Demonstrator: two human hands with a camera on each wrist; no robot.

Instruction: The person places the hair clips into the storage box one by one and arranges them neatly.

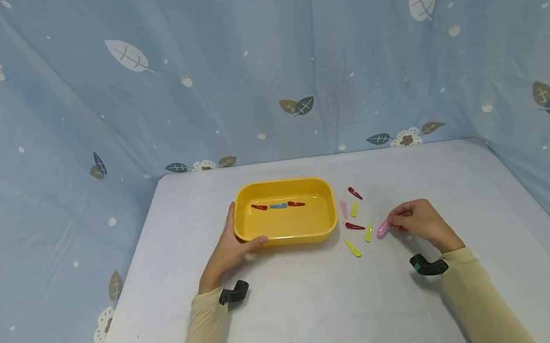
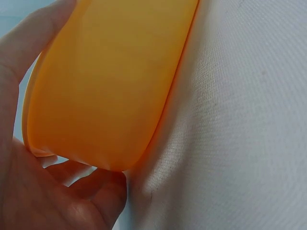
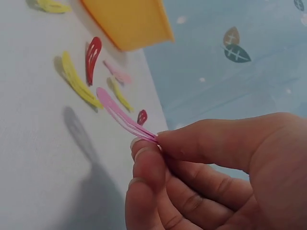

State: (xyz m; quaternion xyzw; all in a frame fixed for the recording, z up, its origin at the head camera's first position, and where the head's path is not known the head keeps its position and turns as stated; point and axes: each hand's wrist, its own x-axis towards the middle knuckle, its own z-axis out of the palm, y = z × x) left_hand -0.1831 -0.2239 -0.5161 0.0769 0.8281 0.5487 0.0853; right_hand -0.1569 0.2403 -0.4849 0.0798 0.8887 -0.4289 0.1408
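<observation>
right hand point(image 1: 419, 222): fingers pinched closed on one end of pink clip point(image 1: 382, 230), up off the bench point(image 1: 329, 317). left hand point(image 1: 230, 250): fingers spread round yellow tray point(image 1: 288, 240), gripping its left end. two red clips point(image 1: 296, 204), one blue clip point(image 1: 278, 206) inside; six more clips point(image 1: 355, 226) right of it.

No text, label, brand, number or sign can be read

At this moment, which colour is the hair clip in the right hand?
Pink; the hair clip shows best in the right wrist view.
</observation>
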